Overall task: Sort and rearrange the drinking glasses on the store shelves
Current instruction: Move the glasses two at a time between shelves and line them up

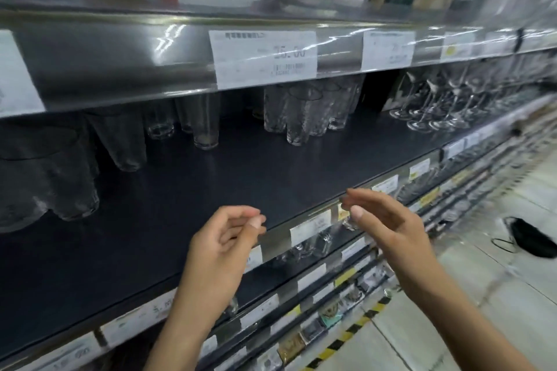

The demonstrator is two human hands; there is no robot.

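Observation:
Drinking glasses stand at the back of a dark shelf (211, 190). A cluster of textured tumblers (304, 111) is at centre, tall plain glasses (205, 123) stand left of them, smoky grey tumblers (45, 178) are at far left, and stemmed glasses (437, 105) are at right. My left hand (223, 244) hovers over the shelf's front edge with its fingers loosely curled, holding nothing. My right hand (388, 223) is beside it, fingers nearly straight, also empty. Neither hand touches a glass. The view is motion-blurred.
An upper shelf rail with price labels (262, 57) overhangs the glasses. Lower shelves hold small glasses (316, 244) and more labels. A black bag (530, 235) lies on the tiled floor at right, near yellow-black tape (355, 325).

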